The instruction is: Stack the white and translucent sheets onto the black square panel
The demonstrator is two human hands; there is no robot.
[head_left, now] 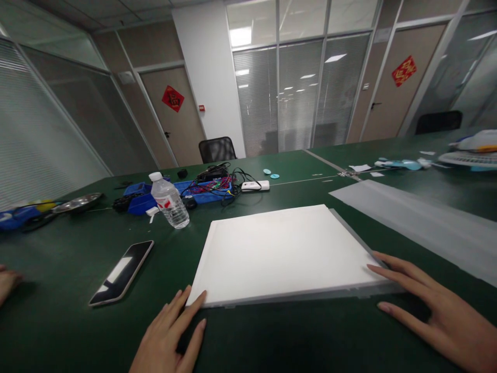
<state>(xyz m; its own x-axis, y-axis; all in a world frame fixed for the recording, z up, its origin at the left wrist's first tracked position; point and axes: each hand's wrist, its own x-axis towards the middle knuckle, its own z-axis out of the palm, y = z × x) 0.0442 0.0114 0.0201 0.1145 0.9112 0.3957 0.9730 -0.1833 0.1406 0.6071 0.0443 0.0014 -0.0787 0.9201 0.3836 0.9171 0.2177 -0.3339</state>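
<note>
A flat white board (283, 251) lies on the dark green table (62, 274) in front of me, on a slightly larger grey sheet. My left hand (171, 334) rests flat with fingers spread, fingertips touching the board's near left corner. My right hand (435, 305) lies flat with fingers stretched out, fingertips on the board's near right corner. Neither hand holds anything.
A smartphone (122, 272) lies face up left of the board, a water bottle (170, 201) behind it. Blue trays with wires (202, 189) and a metal dish (79, 202) sit further back. A translucent sheet (419, 223) lies at right. Another person's hand (6, 282) shows at the left edge.
</note>
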